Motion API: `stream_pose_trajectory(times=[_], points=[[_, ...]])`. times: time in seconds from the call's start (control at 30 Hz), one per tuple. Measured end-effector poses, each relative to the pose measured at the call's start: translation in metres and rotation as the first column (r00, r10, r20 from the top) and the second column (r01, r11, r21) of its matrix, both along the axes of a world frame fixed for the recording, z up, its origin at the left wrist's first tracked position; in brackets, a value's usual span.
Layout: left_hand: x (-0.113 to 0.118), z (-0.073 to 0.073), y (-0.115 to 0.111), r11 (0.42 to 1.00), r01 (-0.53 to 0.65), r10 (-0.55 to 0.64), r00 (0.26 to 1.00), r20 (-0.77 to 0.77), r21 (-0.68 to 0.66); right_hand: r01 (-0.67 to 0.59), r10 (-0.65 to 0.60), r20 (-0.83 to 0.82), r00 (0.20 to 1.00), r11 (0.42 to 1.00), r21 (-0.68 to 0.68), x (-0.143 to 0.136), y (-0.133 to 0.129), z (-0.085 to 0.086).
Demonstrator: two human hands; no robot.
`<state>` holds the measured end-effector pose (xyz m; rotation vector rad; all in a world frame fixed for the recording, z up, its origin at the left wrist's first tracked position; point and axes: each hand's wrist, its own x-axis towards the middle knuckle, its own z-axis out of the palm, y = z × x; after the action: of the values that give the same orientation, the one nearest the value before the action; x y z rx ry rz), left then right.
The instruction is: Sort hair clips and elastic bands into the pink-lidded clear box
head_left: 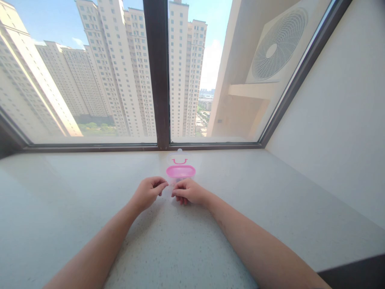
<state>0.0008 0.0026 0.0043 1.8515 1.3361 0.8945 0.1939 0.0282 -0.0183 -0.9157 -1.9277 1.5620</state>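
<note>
A small pink plastic box [181,171] with an oval rim stands on the pale speckled sill, just beyond my hands. Its clear lid [179,155], with a pink handle, lies tipped back toward the window. My left hand [149,190] is closed in a pinch to the left of the box's near side. Facing it, my right hand [189,192] is also pinched, directly in front of the box and hiding part of its lower wall. Only a narrow gap parts the fingertips. Whatever they may hold is too small to make out.
The pale stone sill [75,200] spreads out on both sides. A dark window frame [162,80] rises behind the box, with tall buildings outside. A white wall [339,112] bounds the right side. A dark edge [355,273] shows at the lower right.
</note>
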Motion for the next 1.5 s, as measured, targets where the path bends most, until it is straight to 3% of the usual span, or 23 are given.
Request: stream_pose_trajectory(times=[0.83, 1.5], points=[[0.0023, 0.0061, -0.0041, 1.0, 0.01, -0.01, 1.0, 0.011, -0.014, -0.015, 0.015, 0.002, 1.0, 1.0, -0.007, -0.0008, 0.0048, -0.0084], [0.0021, 0.0061, -0.0042, 1.0, -0.007, 0.008, 1.0, 0.012, -0.019, 0.0, 0.0, 0.012, 1.0, 1.0, -0.012, -0.0011, 0.0015, -0.0017]])
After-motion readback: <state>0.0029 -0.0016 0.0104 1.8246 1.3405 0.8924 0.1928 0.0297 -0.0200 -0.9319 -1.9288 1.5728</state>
